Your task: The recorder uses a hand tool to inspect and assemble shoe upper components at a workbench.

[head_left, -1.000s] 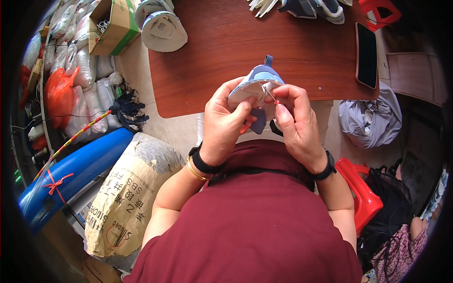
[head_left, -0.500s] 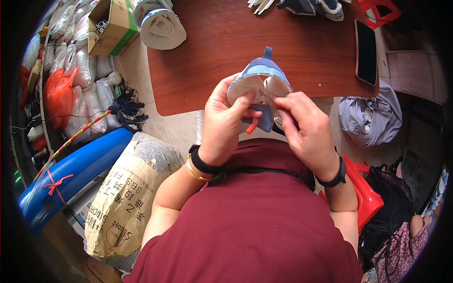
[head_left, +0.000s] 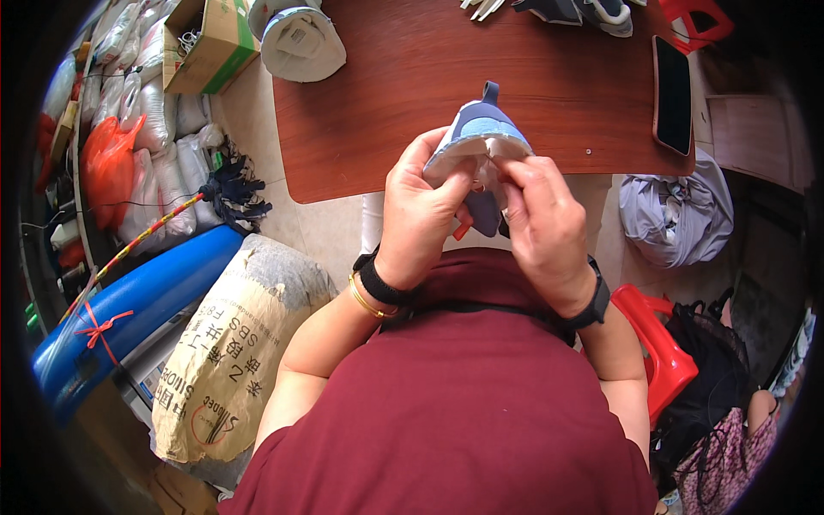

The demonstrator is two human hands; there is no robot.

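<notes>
Above the reddish-brown wooden counter's near edge, the person's left grip clasps a blue-and-white shoe upper, pull loop upward. The right grip has its fingers bunched at the upper's opening; what they pinch is hard to make out. A small orange-red piece shows beneath the left fingers. Off-white-lined shoe upper lies at the counter's far left, smartphone near its right edge. Beyond stand a cardboard box and a grey cloth bundle.
</notes>
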